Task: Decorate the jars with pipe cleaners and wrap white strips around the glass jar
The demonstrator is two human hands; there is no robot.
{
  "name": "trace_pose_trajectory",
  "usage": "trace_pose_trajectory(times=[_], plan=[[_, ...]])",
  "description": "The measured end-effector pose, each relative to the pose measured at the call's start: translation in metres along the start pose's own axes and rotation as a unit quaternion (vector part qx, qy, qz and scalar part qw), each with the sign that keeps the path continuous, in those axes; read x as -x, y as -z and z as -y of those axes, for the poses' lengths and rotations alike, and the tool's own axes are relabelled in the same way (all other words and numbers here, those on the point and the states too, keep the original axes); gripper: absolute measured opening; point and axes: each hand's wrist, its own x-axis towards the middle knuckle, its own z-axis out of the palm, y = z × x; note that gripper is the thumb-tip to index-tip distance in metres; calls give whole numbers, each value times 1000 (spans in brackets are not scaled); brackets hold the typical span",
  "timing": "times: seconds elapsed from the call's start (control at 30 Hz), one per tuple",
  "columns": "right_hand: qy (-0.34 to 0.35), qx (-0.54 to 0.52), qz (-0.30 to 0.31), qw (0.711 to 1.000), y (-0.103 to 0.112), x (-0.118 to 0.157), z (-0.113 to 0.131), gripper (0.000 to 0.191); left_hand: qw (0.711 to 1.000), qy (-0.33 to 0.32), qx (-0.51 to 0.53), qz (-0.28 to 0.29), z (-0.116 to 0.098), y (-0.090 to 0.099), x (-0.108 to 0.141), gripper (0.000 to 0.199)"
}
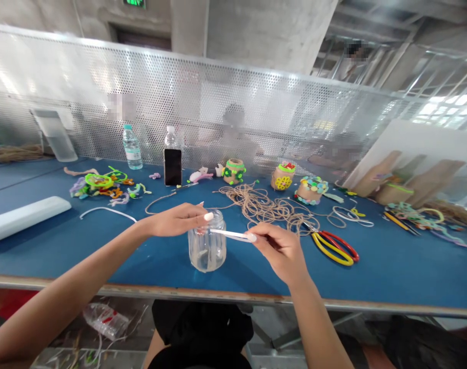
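A clear glass jar point(207, 253) stands upright near the table's front edge. My left hand point(179, 219) lies against its upper left side, thumb at the neck and the other fingers partly hidden behind the glass. From the jar's neck a narrow white strip point(230, 234) stretches to the right. Its far end is pinched between the thumb and finger of my right hand point(281, 248), which stays apart from the jar. Whether the strip is tape or ribbon I cannot tell.
Tangled twine point(262, 202) lies behind the jar, with red-and-yellow-handled scissors point(335, 247) at its right. Several decorated jars point(283, 177), a phone point(173, 167) and a water bottle point(132, 148) stand farther back. Colourful pipe cleaners point(102, 185) and a white bar point(27, 218) are at left.
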Motion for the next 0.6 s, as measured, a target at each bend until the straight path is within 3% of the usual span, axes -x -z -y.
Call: trace_pose_trajectory(times=[0.3, 0.6], plan=[[22, 22, 15, 999, 0, 2, -4, 16, 996, -2, -85, -4, 4, -3, -2, 29], [40, 44, 1, 998, 1, 3, -5, 14, 995, -10, -100, 0, 4, -4, 0, 32]])
